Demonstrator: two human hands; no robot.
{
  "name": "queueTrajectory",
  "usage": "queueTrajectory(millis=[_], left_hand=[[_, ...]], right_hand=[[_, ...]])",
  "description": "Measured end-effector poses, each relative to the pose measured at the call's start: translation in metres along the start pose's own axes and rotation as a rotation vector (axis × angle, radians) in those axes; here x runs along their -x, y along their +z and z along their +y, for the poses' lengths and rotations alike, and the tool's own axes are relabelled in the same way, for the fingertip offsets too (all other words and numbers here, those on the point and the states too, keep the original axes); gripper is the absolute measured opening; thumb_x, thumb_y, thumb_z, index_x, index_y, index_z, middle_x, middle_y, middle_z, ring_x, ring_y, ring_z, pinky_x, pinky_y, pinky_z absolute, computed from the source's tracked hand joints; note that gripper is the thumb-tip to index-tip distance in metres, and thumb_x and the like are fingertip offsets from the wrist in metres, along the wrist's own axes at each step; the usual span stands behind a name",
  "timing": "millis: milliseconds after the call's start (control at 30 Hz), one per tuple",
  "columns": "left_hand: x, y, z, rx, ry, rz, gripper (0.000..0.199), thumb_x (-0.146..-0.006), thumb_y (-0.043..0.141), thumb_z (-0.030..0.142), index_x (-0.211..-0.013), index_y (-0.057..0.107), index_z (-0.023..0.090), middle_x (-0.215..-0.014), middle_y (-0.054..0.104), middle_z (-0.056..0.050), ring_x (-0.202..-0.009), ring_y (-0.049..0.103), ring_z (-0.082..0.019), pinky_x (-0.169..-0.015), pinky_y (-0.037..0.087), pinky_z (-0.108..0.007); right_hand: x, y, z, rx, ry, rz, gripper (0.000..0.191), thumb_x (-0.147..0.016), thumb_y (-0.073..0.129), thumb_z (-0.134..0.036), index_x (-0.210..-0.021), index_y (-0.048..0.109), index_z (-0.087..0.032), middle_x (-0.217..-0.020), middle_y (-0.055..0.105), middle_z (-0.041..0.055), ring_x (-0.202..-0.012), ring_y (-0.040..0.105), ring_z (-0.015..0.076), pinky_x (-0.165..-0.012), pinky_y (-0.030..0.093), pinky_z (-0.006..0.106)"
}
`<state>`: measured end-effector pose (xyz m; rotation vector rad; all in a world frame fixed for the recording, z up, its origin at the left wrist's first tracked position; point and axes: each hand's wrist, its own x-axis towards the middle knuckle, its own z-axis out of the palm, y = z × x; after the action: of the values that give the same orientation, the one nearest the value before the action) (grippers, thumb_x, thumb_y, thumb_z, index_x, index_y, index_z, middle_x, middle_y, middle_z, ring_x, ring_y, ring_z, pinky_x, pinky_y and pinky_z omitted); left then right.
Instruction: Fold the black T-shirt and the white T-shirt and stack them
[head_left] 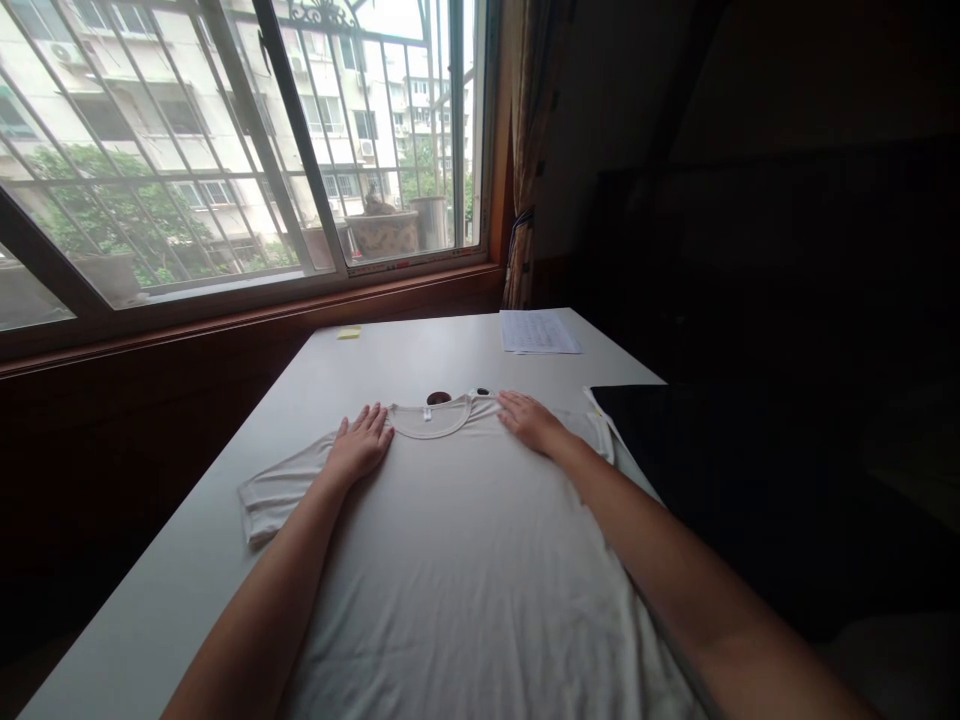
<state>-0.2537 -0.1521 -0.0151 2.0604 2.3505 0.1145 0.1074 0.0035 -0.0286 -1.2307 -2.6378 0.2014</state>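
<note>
A light grey T-shirt (465, 540) lies spread out on a white table (397, 350), its neckline toward the far side. My left hand (361, 443) rests flat on the left shoulder of the shirt, fingers extended beside the collar. On the right shoulder lies my right hand (531, 422), palm down with its fingers stretched toward the collar. The left sleeve is spread out with some creases, while my right forearm covers part of the right side. Soft wrinkles run through the lower part of the shirt.
Papers (538, 332) and a yellow note (349, 332) lie near the table's far edge. A dark round object (439, 398) sits just beyond the collar. Black cloth (720, 480) covers the right side. Behind the table are a barred window and a curtain (525, 150).
</note>
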Motion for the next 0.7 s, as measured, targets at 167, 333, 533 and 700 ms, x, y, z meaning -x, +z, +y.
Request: queueTrajectory(millis=[167, 333, 533, 700], left_hand=[[0.001, -0.001, -0.007, -0.021, -0.019, 0.0, 0.064, -0.106, 0.02, 0.049, -0.163, 0.025, 0.022, -0.171, 0.018, -0.006, -0.159, 0.014, -0.029, -0.124, 0.016, -0.063], [0.004, -0.003, -0.011, -0.037, -0.03, 0.001, 0.063, -0.106, 0.019, 0.05, -0.163, 0.025, 0.023, -0.171, 0.018, -0.005, -0.159, 0.014, -0.028, -0.124, 0.017, -0.062], [0.004, -0.003, -0.014, -0.039, -0.033, -0.006, 0.065, -0.106, 0.018, 0.052, -0.163, 0.025, 0.022, -0.171, 0.018, -0.005, -0.159, 0.014, -0.028, -0.124, 0.017, -0.061], [0.002, -0.001, -0.015, -0.035, -0.029, 0.0, 0.064, -0.106, 0.02, 0.052, -0.163, 0.025, 0.024, -0.171, 0.019, -0.005, -0.159, 0.014, -0.028, -0.124, 0.017, -0.06]], right_hand=[[0.026, -0.013, 0.042, 0.059, 0.113, -0.014, 0.062, -0.106, 0.027, -0.047, -0.156, 0.042, -0.014, -0.166, 0.034, 0.0109, -0.154, 0.029, 0.0265, -0.126, 0.023, 0.047], [0.038, -0.024, 0.057, 0.135, 0.204, 0.006, 0.057, -0.106, 0.032, -0.043, -0.154, 0.045, -0.016, -0.165, 0.037, 0.0106, -0.152, 0.032, 0.0261, -0.125, 0.023, 0.043], [0.044, -0.043, 0.049, 0.225, 0.282, 0.036, 0.045, -0.104, 0.039, -0.034, -0.14, 0.06, -0.015, -0.15, 0.053, 0.0164, -0.138, 0.046, 0.0294, -0.118, 0.031, 0.043], [0.04, -0.07, 0.051, 0.258, 0.369, -0.086, 0.034, -0.096, 0.055, -0.034, -0.119, 0.072, -0.016, -0.134, 0.062, 0.0192, -0.127, 0.053, 0.0338, -0.103, 0.044, 0.044]])
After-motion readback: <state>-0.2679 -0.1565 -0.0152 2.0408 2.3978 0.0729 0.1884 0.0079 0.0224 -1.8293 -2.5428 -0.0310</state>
